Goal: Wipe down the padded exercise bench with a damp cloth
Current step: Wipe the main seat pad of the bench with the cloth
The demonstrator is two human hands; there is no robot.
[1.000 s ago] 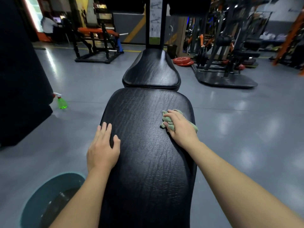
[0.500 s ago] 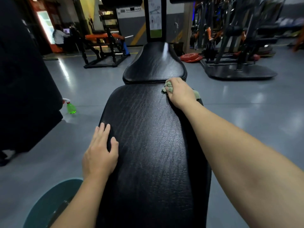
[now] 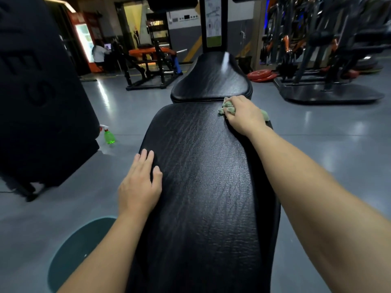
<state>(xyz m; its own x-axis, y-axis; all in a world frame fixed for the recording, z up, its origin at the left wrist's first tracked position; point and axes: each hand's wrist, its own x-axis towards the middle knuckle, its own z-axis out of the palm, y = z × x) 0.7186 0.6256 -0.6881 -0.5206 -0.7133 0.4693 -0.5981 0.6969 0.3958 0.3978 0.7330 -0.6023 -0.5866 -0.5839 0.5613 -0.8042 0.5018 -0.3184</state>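
Right hand (image 3: 243, 116) pushed green cloth (image 3: 228, 107) forward; black bench (image 3: 201, 176) creased, glossy.

Your right hand (image 3: 243, 116) covered most of the green cloth (image 3: 228, 107). Only bunched folds showed past the fingers, and a scrap at the far side of the hand. The bench pad (image 3: 203, 187) ran off the bottom edge, its near end unseen. The teal basin (image 3: 74, 246) was cut by that same edge. The placard (image 3: 213, 20) on the upright was too small to read. The weight machines (image 3: 317, 39) at far right were blurred.
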